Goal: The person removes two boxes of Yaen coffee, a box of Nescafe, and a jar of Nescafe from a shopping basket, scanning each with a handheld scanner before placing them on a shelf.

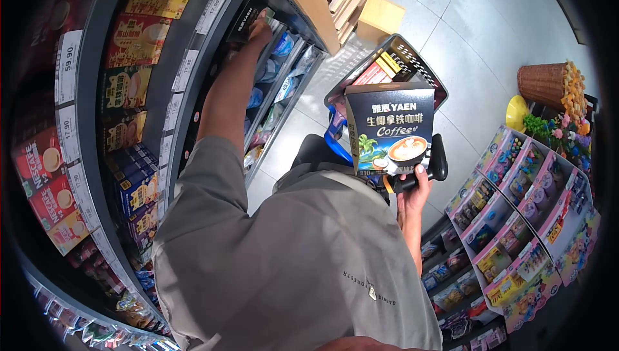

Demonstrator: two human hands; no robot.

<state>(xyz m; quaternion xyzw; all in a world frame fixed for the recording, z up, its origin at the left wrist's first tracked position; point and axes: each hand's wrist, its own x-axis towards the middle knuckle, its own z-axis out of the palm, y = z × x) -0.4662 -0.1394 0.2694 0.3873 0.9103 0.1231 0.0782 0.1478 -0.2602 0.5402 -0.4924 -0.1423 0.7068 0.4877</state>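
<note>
My right hand grips the lower right corner of a black coffee box printed with a cup and palm leaves. The box is upright, its front facing me, beside the black handle of a shopping basket. Stretched out to the shelf, my left hand is closed at the side of another black YAEN box; its fingers are partly hidden. That box is tilted at the shelf's front edge. In the basket lies a red and yellow package, partly covered by the held box.
Along my left runs a shelf with price labels and coffee boxes. Bagged goods hang on lower racks. At right stand a colourful display stand and a wicker basket. A wooden block is on the tiled floor.
</note>
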